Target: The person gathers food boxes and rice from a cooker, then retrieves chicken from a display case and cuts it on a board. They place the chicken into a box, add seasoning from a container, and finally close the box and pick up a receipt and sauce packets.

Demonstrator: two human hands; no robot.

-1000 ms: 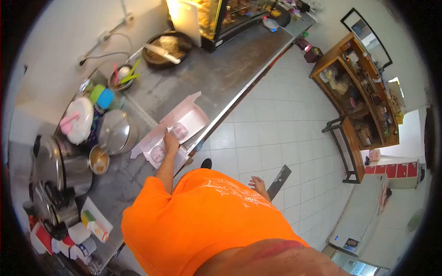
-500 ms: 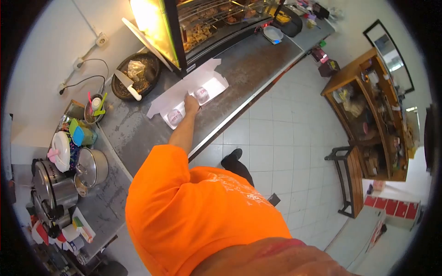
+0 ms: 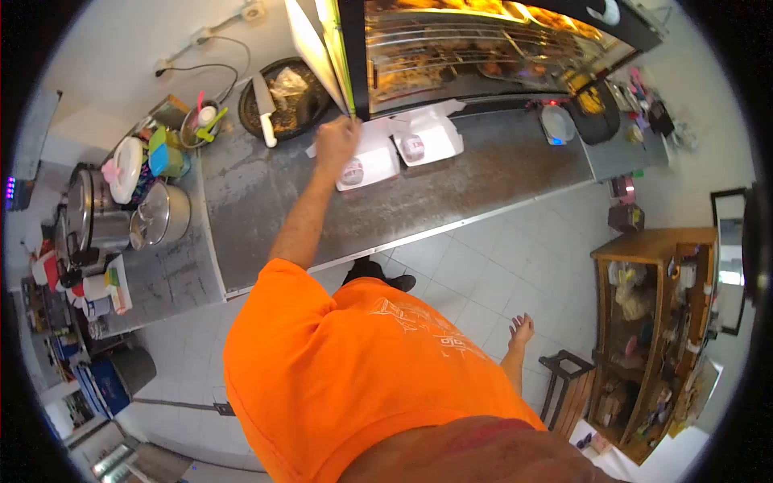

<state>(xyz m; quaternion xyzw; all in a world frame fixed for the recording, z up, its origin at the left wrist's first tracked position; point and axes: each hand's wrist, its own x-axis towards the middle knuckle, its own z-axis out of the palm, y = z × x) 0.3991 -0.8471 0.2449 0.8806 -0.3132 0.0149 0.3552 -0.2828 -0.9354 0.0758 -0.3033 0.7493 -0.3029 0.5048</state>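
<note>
My left hand [image 3: 336, 143] reaches over the counter, above the back of an open white box [image 3: 374, 167]. Its fingers look curled together near the lower corner of the cabinet door [image 3: 318, 48]; whether they grip it is hidden. Inside this box lies a small round clear packet with reddish print [image 3: 353, 171]. A second open white box [image 3: 435, 146] stands beside it on the right, with a similar packet [image 3: 412, 146] in it. Away from the counter, my right hand [image 3: 522, 330] hangs over the floor with its fingers apart, holding nothing.
A lit glass display cabinet [image 3: 483, 56] with food stands behind the boxes. To the left, a knife [image 3: 264, 113] lies across a dark round mortar [image 3: 310, 92]. Pots [image 3: 165, 213] crowd the side counter. A wooden shelf [image 3: 644, 241] stands at right.
My left hand has moved from between the packets to the back of the left box, near the cabinet door. My right hand has come into view. The camera view has turned.
</note>
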